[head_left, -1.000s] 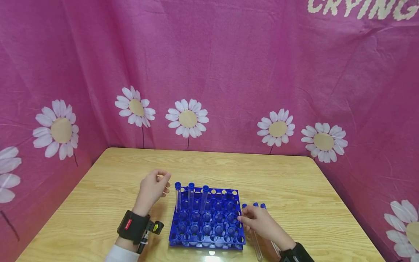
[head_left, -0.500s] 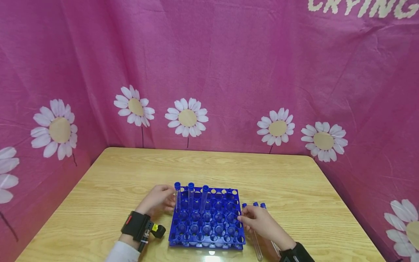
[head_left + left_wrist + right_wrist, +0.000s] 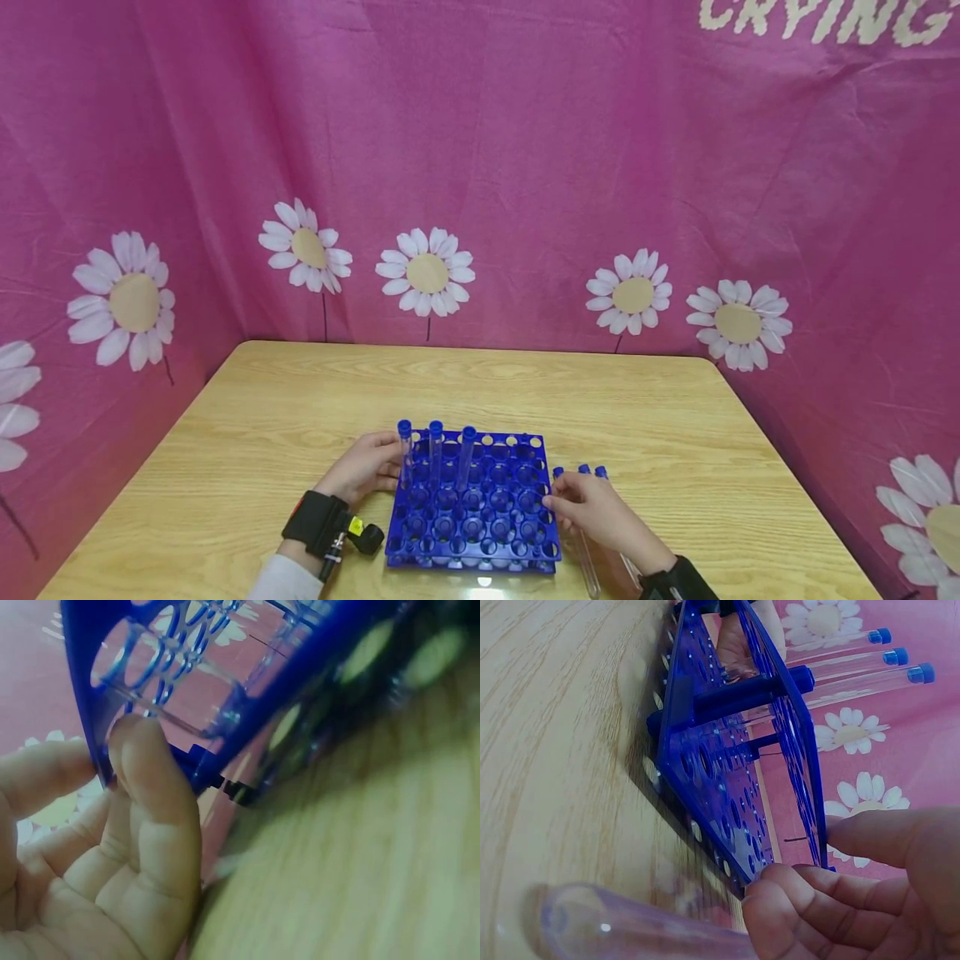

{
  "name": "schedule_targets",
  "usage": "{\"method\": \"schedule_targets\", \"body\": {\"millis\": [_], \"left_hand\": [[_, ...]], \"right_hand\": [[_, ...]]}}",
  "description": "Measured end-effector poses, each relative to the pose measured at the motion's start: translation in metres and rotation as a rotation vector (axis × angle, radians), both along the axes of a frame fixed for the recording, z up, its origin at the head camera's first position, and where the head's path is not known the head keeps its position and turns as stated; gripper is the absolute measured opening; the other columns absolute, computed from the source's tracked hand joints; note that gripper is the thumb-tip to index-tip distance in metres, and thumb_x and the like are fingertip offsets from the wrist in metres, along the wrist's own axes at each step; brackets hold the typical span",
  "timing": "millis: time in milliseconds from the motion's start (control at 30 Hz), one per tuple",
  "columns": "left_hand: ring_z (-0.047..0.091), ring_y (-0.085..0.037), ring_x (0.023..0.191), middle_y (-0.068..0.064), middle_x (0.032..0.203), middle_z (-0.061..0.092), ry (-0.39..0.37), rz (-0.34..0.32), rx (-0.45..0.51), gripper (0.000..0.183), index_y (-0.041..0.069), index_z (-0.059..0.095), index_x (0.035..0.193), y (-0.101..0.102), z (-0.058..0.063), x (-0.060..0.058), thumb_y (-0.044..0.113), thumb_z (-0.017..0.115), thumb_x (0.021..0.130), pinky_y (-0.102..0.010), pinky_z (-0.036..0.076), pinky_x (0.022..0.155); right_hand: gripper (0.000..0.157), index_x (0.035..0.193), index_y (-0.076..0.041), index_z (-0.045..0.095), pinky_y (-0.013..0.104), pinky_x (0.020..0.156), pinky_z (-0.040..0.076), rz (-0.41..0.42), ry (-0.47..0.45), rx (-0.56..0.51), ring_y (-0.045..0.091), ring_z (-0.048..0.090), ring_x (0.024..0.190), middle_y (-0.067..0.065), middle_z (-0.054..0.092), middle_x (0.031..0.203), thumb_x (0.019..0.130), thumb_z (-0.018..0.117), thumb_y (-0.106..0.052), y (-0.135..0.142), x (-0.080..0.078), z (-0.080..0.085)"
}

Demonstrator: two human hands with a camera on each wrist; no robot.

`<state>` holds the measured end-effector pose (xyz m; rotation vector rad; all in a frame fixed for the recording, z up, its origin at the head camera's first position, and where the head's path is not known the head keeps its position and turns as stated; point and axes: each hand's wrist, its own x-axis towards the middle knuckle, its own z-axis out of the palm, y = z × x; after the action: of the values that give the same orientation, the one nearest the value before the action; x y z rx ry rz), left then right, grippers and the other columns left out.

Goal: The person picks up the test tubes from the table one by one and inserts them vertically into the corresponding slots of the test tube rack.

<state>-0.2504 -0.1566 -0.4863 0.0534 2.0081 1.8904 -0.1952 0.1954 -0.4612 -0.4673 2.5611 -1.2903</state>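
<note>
A blue test tube rack (image 3: 472, 562) stands on the table, with three clear, blue-capped test tubes (image 3: 466, 462) upright in its back left holes. At the rack's left side, my left hand (image 3: 362, 468) pinches the edge of the upper plate (image 3: 81, 675) between thumb and fingers. My right hand (image 3: 597, 507) grips the same plate at the right side, thumb on top and fingers beneath, as the right wrist view shows. Beside the rack on the right lie more capped tubes (image 3: 589, 571), partly hidden by that hand. A rounded tube end (image 3: 585, 919) rests close under the right fingers.
The wooden table (image 3: 480, 383) extends behind the rack and to both sides. A pink cloth (image 3: 525, 167) printed with daisies hangs around its back and sides. Black straps with cameras sit on both wrists, the left one (image 3: 318, 523) close to the rack.
My left hand has come down and right from behind the rack's left corner, and now holds the rack's left edge. The right hand has kept its place; the rack has barely shifted in view.
</note>
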Motion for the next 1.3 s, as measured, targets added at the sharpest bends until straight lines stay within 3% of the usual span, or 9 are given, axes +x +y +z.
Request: {"method": "schedule_targets", "body": {"millis": [467,733,933,1133,1300], "left_hand": [[0.058,-0.014,0.07,0.0,0.081,0.061,-0.019,-0.019,0.05,0.031,0.005,0.058,0.1,-0.003,-0.005,-0.001,0.033,0.061,0.087,-0.029,0.051,0.065],[0.057,-0.013,0.069,0.002,0.08,0.06,-0.03,-0.021,0.077,0.024,0.008,0.058,0.096,-0.004,-0.009,-0.004,0.03,0.06,0.088,-0.028,0.05,0.064],[0.057,-0.013,0.069,0.002,0.079,0.06,-0.02,-0.025,0.084,0.022,0.009,0.057,0.095,-0.005,-0.009,-0.005,0.03,0.059,0.088,-0.027,0.05,0.064],[0.057,-0.013,0.069,0.002,0.079,0.06,-0.017,-0.03,0.09,0.02,0.008,0.058,0.096,-0.005,-0.01,-0.005,0.028,0.057,0.09,-0.027,0.05,0.065],[0.057,-0.013,0.07,0.002,0.08,0.061,-0.021,-0.025,0.092,0.019,0.007,0.058,0.098,-0.005,-0.009,-0.004,0.025,0.055,0.091,-0.028,0.05,0.065]], "right_hand": [[0.033,0.091,-0.005,0.06,0.028,0.052,0.05,-0.028,0.04,0.034,0.014,0.057,0.061,0.004,0.062,0.072,0.086,0.06,-0.038,0.002,0.001,0.005],[0.027,0.093,-0.006,0.063,0.027,0.054,0.047,-0.206,0.105,0.093,0.017,0.058,0.064,0.007,0.064,0.075,0.087,0.061,-0.032,0.024,-0.006,0.024],[0.026,0.096,-0.006,0.062,0.026,0.055,0.047,-0.329,0.167,0.211,0.013,0.056,0.064,0.005,0.064,0.076,0.086,0.062,-0.03,0.049,-0.013,0.033],[0.022,0.09,-0.001,0.061,0.031,0.058,0.044,-0.312,0.187,0.348,0.014,0.05,0.065,0.005,0.059,0.073,0.083,0.065,-0.022,0.061,-0.021,0.022],[0.02,0.087,-0.002,0.059,0.032,0.06,0.044,-0.299,0.137,0.413,0.015,0.05,0.067,0.005,0.06,0.075,0.082,0.066,-0.021,0.061,-0.025,0.008]]}}
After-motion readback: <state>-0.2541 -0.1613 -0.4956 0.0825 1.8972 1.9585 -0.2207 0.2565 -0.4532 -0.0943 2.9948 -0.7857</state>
